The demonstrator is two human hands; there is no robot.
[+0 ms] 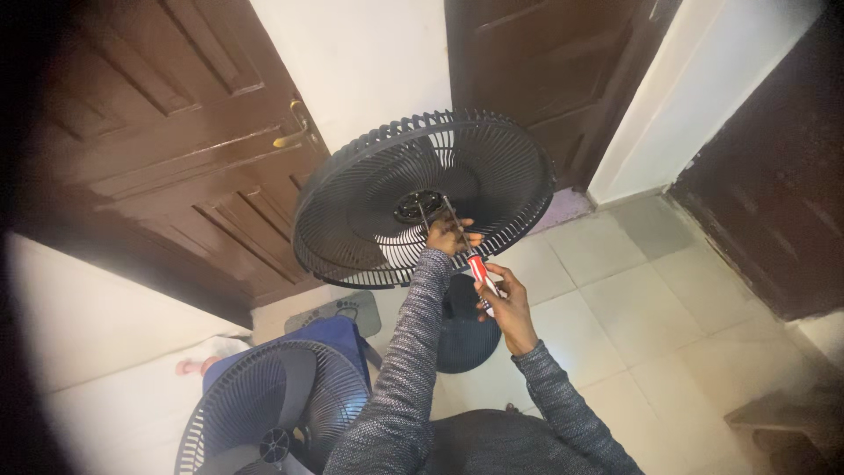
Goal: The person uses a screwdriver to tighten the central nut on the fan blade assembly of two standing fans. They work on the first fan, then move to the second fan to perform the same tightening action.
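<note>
The right hand (510, 303) is closed around the red handle of one screwdriver (476, 264), whose metal shaft runs up and to the left to the dark hub at the middle of a black fan guard (352, 211). The left hand (448, 236) is raised just above the right, fingers curled at the hub beside the shaft; whether it grips anything there cannot be told. Both sleeves are grey knit. Two round fan guards show: the one being worked on, tilted in the air before two brown doors (158, 132), and a second fan guard (255, 405) lower left, near the tiled floor (633, 299).
</note>
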